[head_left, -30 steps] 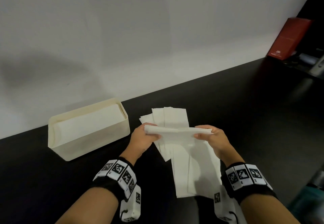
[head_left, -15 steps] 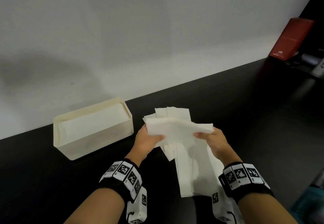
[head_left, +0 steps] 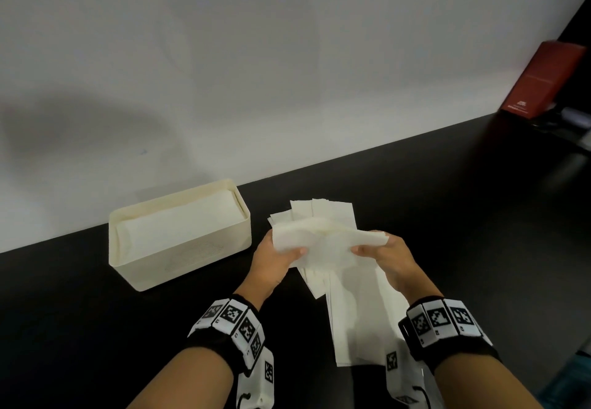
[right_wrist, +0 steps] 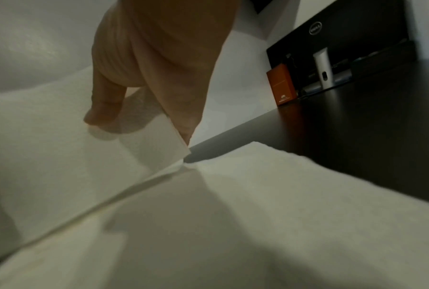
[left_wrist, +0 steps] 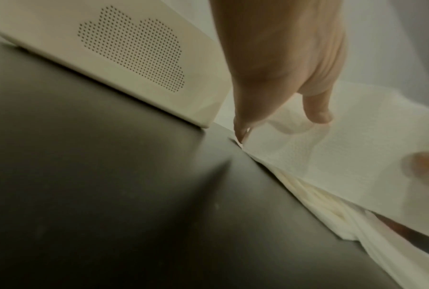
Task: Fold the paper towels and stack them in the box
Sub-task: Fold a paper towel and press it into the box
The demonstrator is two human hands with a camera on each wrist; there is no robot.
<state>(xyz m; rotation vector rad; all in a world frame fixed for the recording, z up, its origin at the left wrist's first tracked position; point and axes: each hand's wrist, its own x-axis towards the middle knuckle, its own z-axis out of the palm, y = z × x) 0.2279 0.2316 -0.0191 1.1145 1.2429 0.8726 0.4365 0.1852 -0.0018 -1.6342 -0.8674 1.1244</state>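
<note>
A folded white paper towel [head_left: 326, 240] hangs between both hands above the pile. My left hand [head_left: 276, 256] pinches its left end, thumb on top; in the left wrist view the thumb [left_wrist: 316, 109] lies on the towel [left_wrist: 351, 148]. My right hand [head_left: 382, 256] pinches the right end, seen in the right wrist view as thumb and finger on the towel's corner [right_wrist: 159, 144]. Under them a loose pile of unfolded paper towels [head_left: 361, 312] lies on the black table. The cream box [head_left: 179, 248] stands to the left with folded towels [head_left: 179, 226] stacked inside.
The black table [head_left: 463, 216] runs along a white wall. A red box [head_left: 543, 79] leans at the far right by a monitor stand [right_wrist: 323, 68] and cables. The box's perforated side [left_wrist: 134, 50] is close to my left hand.
The towel held between both hands has turned from a thin edge-on strip to a flatter, broader fold and has shifted slightly left toward the box.
</note>
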